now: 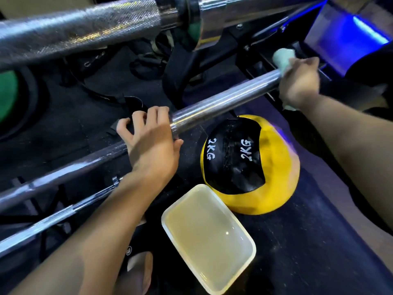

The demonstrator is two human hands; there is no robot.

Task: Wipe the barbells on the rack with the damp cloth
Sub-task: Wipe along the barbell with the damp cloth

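Fingers of the left hand [148, 137] curl over the middle barbell [223, 101] at its collar, thumb below, gripping the bar. Right hand [298, 81] clenched around the cloth [284, 56], which is wrapped on the smooth sleeve of the same barbell near its far end; pale cloth sticks out above the knuckles and a bit below the wrist. Hand is motion-blurred.

Middle barbell runs diagonally from lower left to upper right, thin shaft left of the left hand, thicker sleeve between the two hands. Top barbell [85, 33] crosses the upper frame, knurled shaft, close to the camera, with a collar near centre. Lower bar [57, 218] lies beneath the middle one at lower left, passing under the left forearm. Rack mostly hidden in dark; black frame parts show behind the bars.

Tub [249, 241], white, rectangular, holds cloudy yellowish water, on the floor under the left forearm. Ball [282, 194], yellow and black, marked "2KG" twice, touches the tub's far corner and sits below the sleeve. Green plate [8, 94] at left edge. Blue light glows at upper right. Black straps lie on the dark floor behind the bars.
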